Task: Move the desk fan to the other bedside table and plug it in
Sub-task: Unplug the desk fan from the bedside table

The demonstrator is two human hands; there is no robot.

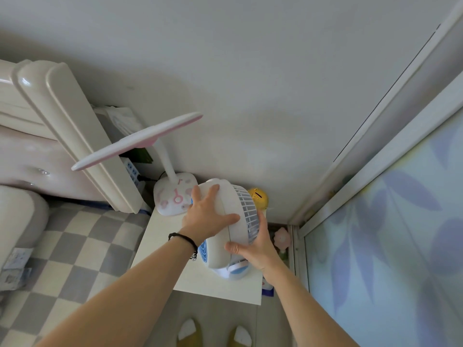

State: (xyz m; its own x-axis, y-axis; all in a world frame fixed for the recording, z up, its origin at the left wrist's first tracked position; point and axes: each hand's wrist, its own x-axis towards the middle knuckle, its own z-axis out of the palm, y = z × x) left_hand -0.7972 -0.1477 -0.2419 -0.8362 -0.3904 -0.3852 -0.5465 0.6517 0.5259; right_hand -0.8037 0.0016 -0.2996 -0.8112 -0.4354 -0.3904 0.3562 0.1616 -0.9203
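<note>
I had both hands on the desk fan (226, 229): left hand (208, 216) spread over its back, right hand (253, 242) cupping the grille, steadying it above the bench's (160, 246) right edge.

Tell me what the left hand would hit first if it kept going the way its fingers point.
The left hand lies flat on the white round desk fan, fingers pointing toward the wall. Sliding on past the fan's housing, it would probably meet the white and pink desk lamp base first, though depth is unclear.
</note>
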